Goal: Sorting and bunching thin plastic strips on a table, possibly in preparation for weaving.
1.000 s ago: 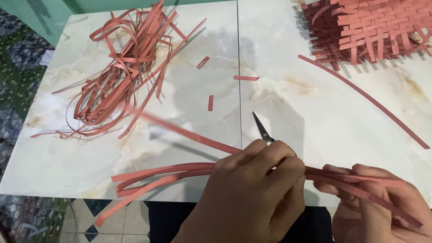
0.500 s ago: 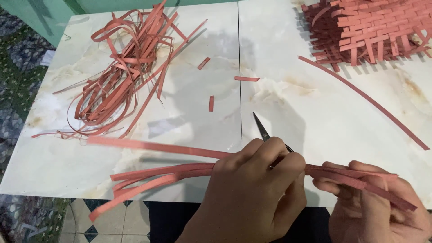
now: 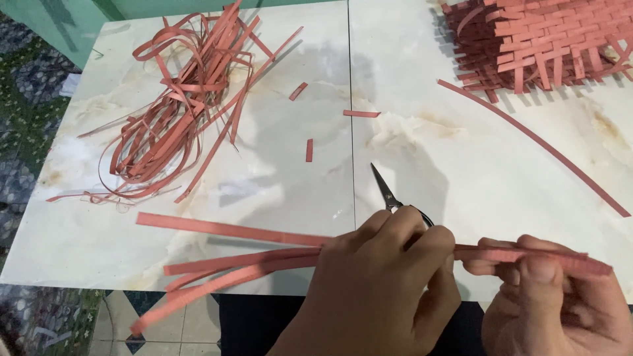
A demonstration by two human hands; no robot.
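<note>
Strips of reddish-pink band are being held in a bundle across the near edge of the marble slab, and the work is looking partly along, judging by what is lying about. The left hand is closing over the bundle at its middle, fingers curled down on it, with scissors poking out past the knuckles; whether that hand is also gripping the scissors' handles I cannot tell, as they are hidden. The right hand is pinching the bundle's right end between thumb and fingers, clamped tight on it.

Done so far, as it seems: a woven piece of the same band is sitting at the far right corner, many rows already interlaced, with loose ends sticking out along its near edge, so it is looking unfinished. Left to use: a large tangled heap of bands at far left.

Counting: one woven piece, one heap, one pair of scissors, one long curved band lying alone right of centre. Three short offcuts are lying mid-slab. The bundle is fanning at its left into about four or five ends, one straight piece lying just above the rest; the exact number is hard to tell where they are overlapping.
</note>
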